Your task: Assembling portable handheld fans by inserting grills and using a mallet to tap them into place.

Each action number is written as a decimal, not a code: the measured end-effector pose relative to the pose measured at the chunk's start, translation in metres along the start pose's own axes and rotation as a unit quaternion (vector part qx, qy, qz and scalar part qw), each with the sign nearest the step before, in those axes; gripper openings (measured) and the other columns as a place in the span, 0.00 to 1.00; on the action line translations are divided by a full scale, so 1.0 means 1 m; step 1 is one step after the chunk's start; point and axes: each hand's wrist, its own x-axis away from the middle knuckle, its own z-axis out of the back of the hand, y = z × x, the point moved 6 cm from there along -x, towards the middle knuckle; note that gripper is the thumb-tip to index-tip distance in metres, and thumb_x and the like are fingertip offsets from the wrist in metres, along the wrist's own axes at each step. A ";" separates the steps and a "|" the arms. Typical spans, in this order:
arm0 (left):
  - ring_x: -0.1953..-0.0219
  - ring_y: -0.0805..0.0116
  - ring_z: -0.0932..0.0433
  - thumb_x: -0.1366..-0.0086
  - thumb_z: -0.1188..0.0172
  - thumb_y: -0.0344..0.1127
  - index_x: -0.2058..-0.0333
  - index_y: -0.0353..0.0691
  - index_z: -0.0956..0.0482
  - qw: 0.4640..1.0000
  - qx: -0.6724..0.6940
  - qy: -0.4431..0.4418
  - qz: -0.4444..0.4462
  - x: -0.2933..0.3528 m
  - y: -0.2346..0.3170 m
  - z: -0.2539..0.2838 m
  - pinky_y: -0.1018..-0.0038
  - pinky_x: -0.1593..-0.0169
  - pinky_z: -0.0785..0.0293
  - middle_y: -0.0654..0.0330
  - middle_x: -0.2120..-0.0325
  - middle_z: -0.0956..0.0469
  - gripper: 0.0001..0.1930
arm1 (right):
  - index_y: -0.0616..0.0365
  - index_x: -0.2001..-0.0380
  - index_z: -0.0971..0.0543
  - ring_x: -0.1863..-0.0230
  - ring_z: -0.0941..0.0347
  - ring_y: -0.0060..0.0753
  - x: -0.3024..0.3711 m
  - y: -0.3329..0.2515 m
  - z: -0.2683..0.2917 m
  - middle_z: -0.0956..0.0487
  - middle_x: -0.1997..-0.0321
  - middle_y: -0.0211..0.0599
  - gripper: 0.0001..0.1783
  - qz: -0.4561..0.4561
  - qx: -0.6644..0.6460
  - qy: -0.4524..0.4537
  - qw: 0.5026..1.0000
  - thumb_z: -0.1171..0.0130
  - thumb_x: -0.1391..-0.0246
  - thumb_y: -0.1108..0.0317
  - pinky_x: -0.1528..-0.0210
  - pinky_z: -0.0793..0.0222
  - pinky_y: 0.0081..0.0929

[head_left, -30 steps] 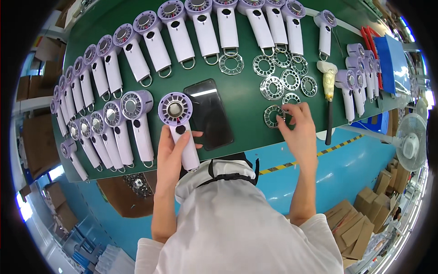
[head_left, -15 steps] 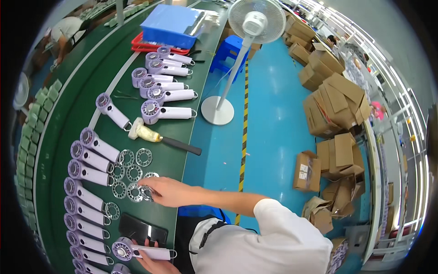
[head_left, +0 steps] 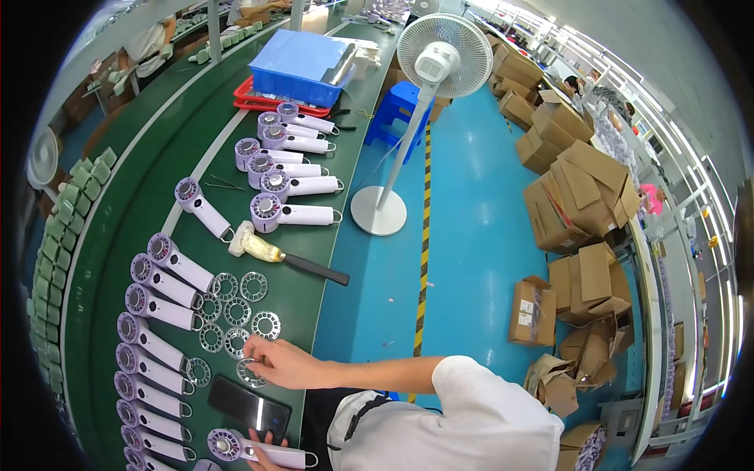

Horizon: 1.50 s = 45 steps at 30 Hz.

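Observation:
My left hand (head_left: 265, 463) is wrapped round the handle of a purple-and-white handheld fan (head_left: 225, 445) at the bench's near edge. Its round head points left, and a wire loop sticks out at the handle end. Farther up, my right hand (head_left: 279, 364) has its thumb and fingers bent at a silver slotted ring (head_left: 250, 374), which is partly covered by the hand. Several similar rings lie just beyond, among them one ring (head_left: 265, 325) near the knuckles. A black phone (head_left: 247, 407) lies flat between my two hands.
Several handheld fans (head_left: 161, 306) line the bench (head_left: 302, 302) on the left. A mallet (head_left: 314, 268) with a wrapped head lies farther up. Beyond are more fans, a blue bin (head_left: 294, 85) and a red tray. A standing fan (head_left: 381, 210) and cardboard boxes (head_left: 577, 188) occupy the floor.
My right hand has drawn back toward me, and the ring at its fingers has moved with it, away from the other rings. The whole view has shifted slightly. My left hand still holds the handheld fan.

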 end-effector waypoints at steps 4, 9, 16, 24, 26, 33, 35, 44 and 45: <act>0.57 0.55 0.21 0.31 0.47 0.36 0.38 0.30 0.36 1.000 -0.003 -0.007 0.007 0.005 -0.002 -0.004 0.64 0.60 0.21 0.45 0.47 0.25 0.25 | 0.60 0.55 0.32 0.80 0.26 0.29 -0.002 -0.007 -0.002 0.24 0.79 0.36 0.12 0.029 0.022 0.024 0.999 0.45 0.38 0.69 0.76 0.35 0.30; 0.54 0.55 0.21 0.30 0.47 0.36 0.38 0.31 0.36 0.999 0.012 -0.016 0.037 0.013 -0.005 -0.013 0.63 0.57 0.22 0.45 0.46 0.25 0.25 | 0.61 0.56 0.29 0.78 0.27 0.26 -0.005 0.008 -0.011 0.22 0.78 0.36 0.10 0.028 -0.003 0.039 0.999 0.45 0.38 0.70 0.74 0.34 0.28; 0.50 0.53 0.23 0.29 0.47 0.35 0.37 0.34 0.36 0.998 0.032 -0.044 0.041 0.011 -0.007 -0.018 0.62 0.53 0.23 0.45 0.44 0.27 0.25 | 0.65 0.56 0.29 0.73 0.26 0.21 -0.006 0.020 -0.024 0.21 0.77 0.35 0.09 -0.015 -0.119 0.032 0.992 0.45 0.37 0.72 0.70 0.31 0.24; 0.50 0.54 0.23 0.30 0.46 0.34 0.37 0.32 0.35 0.999 0.012 -0.023 0.035 0.003 0.001 -0.020 0.63 0.54 0.23 0.44 0.44 0.27 0.25 | 0.65 0.56 0.26 0.76 0.26 0.22 -0.012 0.006 -0.019 0.19 0.77 0.35 0.11 0.054 -0.085 0.073 0.992 0.44 0.40 0.72 0.72 0.31 0.25; 0.52 0.55 0.23 0.31 0.46 0.34 0.38 0.31 0.34 1.000 0.000 -0.007 0.017 -0.003 -0.001 -0.010 0.63 0.55 0.23 0.45 0.46 0.27 0.25 | 0.64 0.54 0.25 0.76 0.27 0.21 -0.014 0.002 -0.013 0.18 0.76 0.35 0.12 0.052 -0.100 0.077 0.991 0.43 0.40 0.72 0.72 0.31 0.24; 0.68 0.61 0.24 0.32 0.45 0.36 0.53 0.30 0.26 0.999 -0.032 -0.012 0.002 -0.017 0.006 0.008 0.68 0.65 0.26 0.52 0.67 0.23 0.16 | 0.61 0.54 0.27 0.72 0.30 0.18 -0.018 -0.006 -0.019 0.23 0.70 0.31 0.13 0.022 -0.114 0.019 0.993 0.40 0.41 0.72 0.69 0.32 0.20; 0.67 0.61 0.24 0.32 0.45 0.37 0.52 0.31 0.26 0.998 -0.050 -0.020 0.025 -0.020 0.007 0.012 0.68 0.65 0.25 0.51 0.65 0.23 0.16 | 0.61 0.54 0.27 0.72 0.30 0.19 -0.019 -0.017 -0.020 0.23 0.70 0.31 0.13 0.024 -0.113 -0.008 0.993 0.40 0.41 0.72 0.68 0.31 0.21; 0.65 0.59 0.23 0.33 0.42 0.35 0.46 0.30 0.28 0.999 -0.041 0.010 0.031 -0.022 0.017 0.029 0.65 0.64 0.23 0.49 0.61 0.23 0.20 | 0.63 0.62 0.23 0.71 0.27 0.21 -0.029 -0.050 -0.043 0.22 0.73 0.33 0.09 0.079 -0.124 -0.039 0.988 0.38 0.42 0.69 0.68 0.30 0.22; 0.64 0.58 0.23 0.32 0.41 0.36 0.44 0.31 0.29 0.999 -0.032 0.010 0.029 -0.026 0.013 0.040 0.63 0.62 0.23 0.49 0.61 0.23 0.22 | 0.63 0.62 0.23 0.71 0.27 0.21 -0.031 -0.052 -0.049 0.22 0.73 0.33 0.09 0.075 -0.128 -0.052 0.988 0.38 0.42 0.69 0.68 0.30 0.22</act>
